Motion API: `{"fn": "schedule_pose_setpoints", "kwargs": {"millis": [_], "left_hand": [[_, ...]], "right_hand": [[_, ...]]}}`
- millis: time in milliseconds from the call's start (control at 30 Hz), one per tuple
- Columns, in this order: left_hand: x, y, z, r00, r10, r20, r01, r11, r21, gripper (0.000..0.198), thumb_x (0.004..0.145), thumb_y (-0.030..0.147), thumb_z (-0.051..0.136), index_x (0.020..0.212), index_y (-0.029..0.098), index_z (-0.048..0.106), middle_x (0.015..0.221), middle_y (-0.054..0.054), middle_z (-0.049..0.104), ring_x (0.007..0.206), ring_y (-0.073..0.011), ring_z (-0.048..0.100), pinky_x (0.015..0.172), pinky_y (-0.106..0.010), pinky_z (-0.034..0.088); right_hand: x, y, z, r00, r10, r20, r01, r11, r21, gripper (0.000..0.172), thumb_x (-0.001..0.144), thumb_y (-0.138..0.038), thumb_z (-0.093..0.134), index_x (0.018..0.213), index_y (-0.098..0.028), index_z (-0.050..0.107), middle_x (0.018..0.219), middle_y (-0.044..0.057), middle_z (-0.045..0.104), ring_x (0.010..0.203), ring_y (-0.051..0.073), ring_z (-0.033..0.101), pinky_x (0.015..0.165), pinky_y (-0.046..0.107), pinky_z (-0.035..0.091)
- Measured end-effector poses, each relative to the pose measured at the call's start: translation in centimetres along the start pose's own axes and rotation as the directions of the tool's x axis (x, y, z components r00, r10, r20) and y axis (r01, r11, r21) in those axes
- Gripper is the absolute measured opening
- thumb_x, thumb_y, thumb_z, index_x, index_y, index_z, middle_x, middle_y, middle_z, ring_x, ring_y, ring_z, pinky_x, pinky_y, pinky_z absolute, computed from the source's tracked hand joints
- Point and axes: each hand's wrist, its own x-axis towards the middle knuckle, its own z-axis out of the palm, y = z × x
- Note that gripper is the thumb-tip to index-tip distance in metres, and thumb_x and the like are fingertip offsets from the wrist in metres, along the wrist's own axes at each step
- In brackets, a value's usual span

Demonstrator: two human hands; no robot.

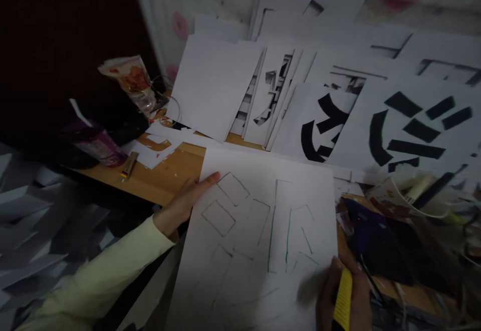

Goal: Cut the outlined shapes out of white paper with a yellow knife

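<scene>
Pinching a green-lined paper sheet with the left hand, fingers closed round a yellow-and-black tool in the right hand.

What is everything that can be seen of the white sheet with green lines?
The white sheet looks like paper or thin card, nearly flat. Green outlines mark it: two tilted four-sided shapes at upper left, long upright strokes near the middle, fainter lines lower down. No cut-out shows in it. The left hand grips its left edge, thumb in front; the right hand, holding a yellow tool, overlaps its right edge. The bottom runs out of view; what it rests on is unclear.
</scene>
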Motion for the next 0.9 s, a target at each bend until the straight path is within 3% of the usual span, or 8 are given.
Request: {"fn": "schedule_pose_setpoints", "kwargs": {"millis": [233, 400, 567, 767, 900], "left_hand": [[0.1, 0.3, 0.3, 1.000, -0.002, -0.003, 0.002, 0.999, -0.033, 0.082, 0.066, 0.064, 0.084, 0.133, 0.021, 0.065, 0.127, -0.013, 0.075, 0.128, -0.0374, 0.064, 0.096, -0.042, 0.057], [-1.0, -0.9, 0.0, 0.995, 0.093, -0.041, -0.092, 0.995, 0.031, 0.058, 0.073, 0.066, 0.082, 0.106, 0.019, 0.075, 0.112, -0.011, 0.079, 0.107, -0.0293, 0.070, 0.085, -0.034, 0.057], [-2.0, -1.8, 0.4, 0.977, 0.138, -0.161, -0.134, 0.990, 0.030, 0.060, 0.068, 0.072, 0.083, 0.088, 0.016, 0.072, 0.085, -0.007, 0.075, 0.073, -0.0193, 0.065, 0.063, -0.028, 0.049], [-2.0, -2.1, 0.9, 0.952, 0.236, -0.198, -0.233, 0.972, 0.038, 0.052, 0.073, 0.066, 0.081, 0.088, 0.016, 0.072, 0.079, -0.003, 0.070, 0.069, -0.0156, 0.058, 0.061, -0.026, 0.045], [-2.2, -1.8, 1.1, 0.937, 0.286, -0.202, -0.281, 0.958, 0.055, 0.047, 0.078, 0.061, 0.079, 0.093, 0.016, 0.073, 0.084, -0.004, 0.072, 0.075, -0.0169, 0.061, 0.066, -0.027, 0.047]], "right_hand": [[0.0, -0.6, -0.4, 0.995, 0.101, 0.007, -0.101, 0.994, -0.041, 0.060, 0.101, -0.067, 0.043, 0.122, -0.015, 0.065, 0.106, 0.014, 0.068, 0.087, 0.029, 0.065, 0.080, 0.041, 0.049], [0.0, -0.2, -0.1, 0.999, 0.044, -0.023, -0.044, 0.999, 0.001, 0.062, 0.100, -0.069, 0.043, 0.118, -0.014, 0.065, 0.099, 0.012, 0.067, 0.086, 0.028, 0.062, 0.076, 0.038, 0.045], [0.0, 0.3, 0.0, 1.000, 0.000, -0.001, 0.000, 0.999, -0.033, 0.056, 0.102, -0.063, 0.044, 0.121, -0.014, 0.064, 0.100, 0.011, 0.065, 0.087, 0.028, 0.060, 0.074, 0.036, 0.043], [0.3, 0.0, -0.3, 1.000, -0.005, 0.022, 0.006, 0.999, -0.037, 0.052, 0.101, -0.060, 0.045, 0.119, -0.015, 0.063, 0.094, 0.008, 0.062, 0.077, 0.024, 0.057, 0.073, 0.036, 0.043], [0.6, 1.3, 0.3, 0.999, -0.032, -0.010, 0.032, 0.999, -0.026, 0.057, 0.100, -0.065, 0.044, 0.119, -0.015, 0.063, 0.103, 0.011, 0.065, 0.088, 0.027, 0.062, 0.079, 0.038, 0.045]]}}
